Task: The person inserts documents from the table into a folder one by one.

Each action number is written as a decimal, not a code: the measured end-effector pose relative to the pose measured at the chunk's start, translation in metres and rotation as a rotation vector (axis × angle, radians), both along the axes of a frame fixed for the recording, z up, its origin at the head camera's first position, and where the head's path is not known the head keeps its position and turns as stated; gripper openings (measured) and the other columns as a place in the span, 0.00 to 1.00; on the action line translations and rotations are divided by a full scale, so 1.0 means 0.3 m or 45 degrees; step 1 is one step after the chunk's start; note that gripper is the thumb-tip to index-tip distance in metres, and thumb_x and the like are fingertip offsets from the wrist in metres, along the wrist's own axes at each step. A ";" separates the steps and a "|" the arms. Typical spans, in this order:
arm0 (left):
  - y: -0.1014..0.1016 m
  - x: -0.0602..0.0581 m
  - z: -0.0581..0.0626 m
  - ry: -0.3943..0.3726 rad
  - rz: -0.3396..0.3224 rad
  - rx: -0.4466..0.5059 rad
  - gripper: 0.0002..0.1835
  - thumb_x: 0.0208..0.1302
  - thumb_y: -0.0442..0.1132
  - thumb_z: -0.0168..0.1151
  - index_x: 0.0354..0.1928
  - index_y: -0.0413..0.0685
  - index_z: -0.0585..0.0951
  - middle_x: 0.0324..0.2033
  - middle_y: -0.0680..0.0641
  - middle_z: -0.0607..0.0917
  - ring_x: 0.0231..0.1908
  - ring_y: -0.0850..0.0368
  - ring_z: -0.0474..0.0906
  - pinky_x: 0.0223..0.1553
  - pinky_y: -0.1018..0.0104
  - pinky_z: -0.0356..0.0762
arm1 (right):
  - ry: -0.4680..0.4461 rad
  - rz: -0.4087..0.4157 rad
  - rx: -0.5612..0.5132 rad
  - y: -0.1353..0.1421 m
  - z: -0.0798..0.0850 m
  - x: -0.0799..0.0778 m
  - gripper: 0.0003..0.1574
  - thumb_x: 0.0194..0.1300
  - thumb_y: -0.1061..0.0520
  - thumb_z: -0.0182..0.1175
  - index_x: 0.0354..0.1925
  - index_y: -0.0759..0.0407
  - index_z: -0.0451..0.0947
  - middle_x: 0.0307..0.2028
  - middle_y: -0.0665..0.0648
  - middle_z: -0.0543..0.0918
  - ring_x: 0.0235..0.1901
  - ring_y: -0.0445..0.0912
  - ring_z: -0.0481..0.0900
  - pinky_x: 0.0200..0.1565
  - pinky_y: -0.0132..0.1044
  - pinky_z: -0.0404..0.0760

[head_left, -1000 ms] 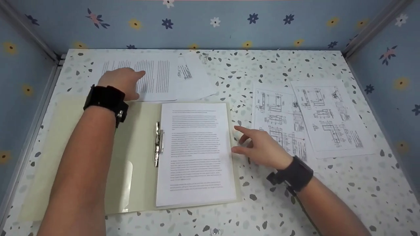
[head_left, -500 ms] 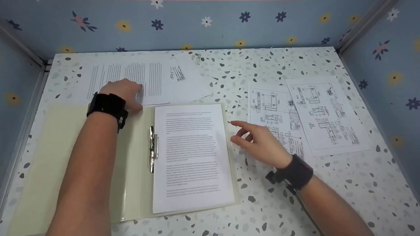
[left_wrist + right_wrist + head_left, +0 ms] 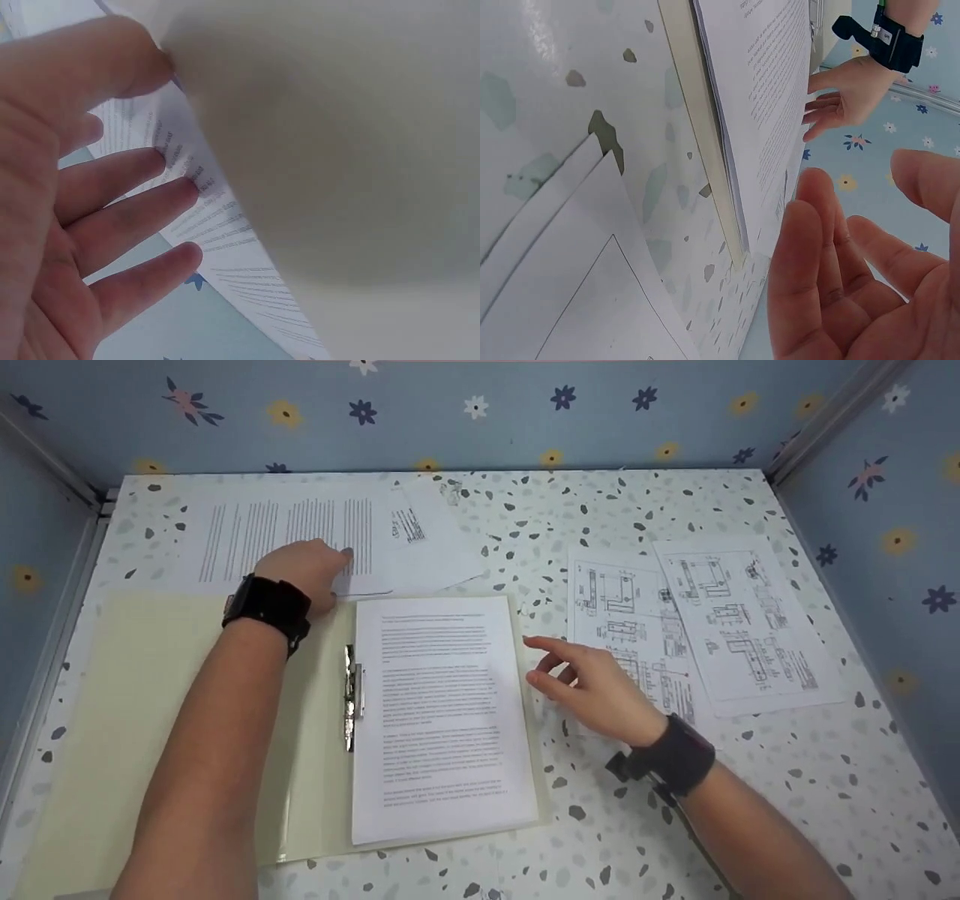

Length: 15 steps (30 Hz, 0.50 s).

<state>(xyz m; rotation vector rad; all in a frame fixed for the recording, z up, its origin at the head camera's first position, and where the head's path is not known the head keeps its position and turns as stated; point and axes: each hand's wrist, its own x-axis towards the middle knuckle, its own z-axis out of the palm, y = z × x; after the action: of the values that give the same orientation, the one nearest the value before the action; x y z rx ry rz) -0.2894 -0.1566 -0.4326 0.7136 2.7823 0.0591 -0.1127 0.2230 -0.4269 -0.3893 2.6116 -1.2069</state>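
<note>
An opened pale yellow folder [image 3: 150,675] lies flat, with a metal clip [image 3: 349,697] along its spine and a stack of printed sheets [image 3: 442,720] on its right side. My left hand [image 3: 300,574] is at the folder's top edge, near the spine. In the left wrist view its thumb [image 3: 127,64] comes right up to the folder's edge, while the straight, spread fingers [image 3: 139,217] stand over printed text. Beside the folder's right edge, my right hand [image 3: 592,686] hovers with fingers loosely bent and nothing in them.
Behind the folder lie printed papers [image 3: 285,517], partly under the left hand. Sheets with technical drawings [image 3: 750,630] overlap on the right, some partly behind the right hand. Flowered blue panels [image 3: 450,427] wall the speckled table [image 3: 555,525].
My left hand has moved right along the folder's top edge toward the spine, and a little nearer. The right hand stays almost in place. The head view has shifted slightly.
</note>
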 end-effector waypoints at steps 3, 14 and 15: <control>0.008 0.005 0.008 0.024 -0.017 -0.029 0.38 0.57 0.25 0.64 0.72 0.39 0.67 0.47 0.28 0.83 0.30 0.44 0.78 0.31 0.51 0.78 | 0.002 0.005 0.000 0.001 0.001 0.002 0.34 0.70 0.41 0.60 0.69 0.52 0.71 0.42 0.45 0.84 0.32 0.55 0.83 0.29 0.38 0.79; 0.033 0.011 -0.002 0.122 -0.055 -0.101 0.37 0.58 0.21 0.62 0.71 0.33 0.65 0.37 0.28 0.83 0.27 0.41 0.79 0.31 0.46 0.81 | 0.011 0.017 -0.013 0.000 0.010 0.008 0.33 0.71 0.44 0.60 0.69 0.52 0.71 0.42 0.46 0.84 0.33 0.53 0.83 0.30 0.38 0.80; 0.032 0.008 -0.009 0.140 -0.048 -0.093 0.38 0.57 0.21 0.62 0.71 0.33 0.64 0.36 0.28 0.83 0.26 0.40 0.79 0.31 0.46 0.81 | 0.009 0.016 -0.014 0.000 0.010 0.008 0.32 0.71 0.44 0.60 0.69 0.50 0.71 0.42 0.45 0.84 0.33 0.53 0.83 0.30 0.38 0.80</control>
<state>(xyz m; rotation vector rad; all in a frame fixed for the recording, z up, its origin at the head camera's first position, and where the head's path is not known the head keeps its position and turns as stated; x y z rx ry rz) -0.2870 -0.1469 -0.4354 0.7723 2.8566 -0.0912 -0.1103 0.2229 -0.4240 -0.4124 2.6055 -1.2182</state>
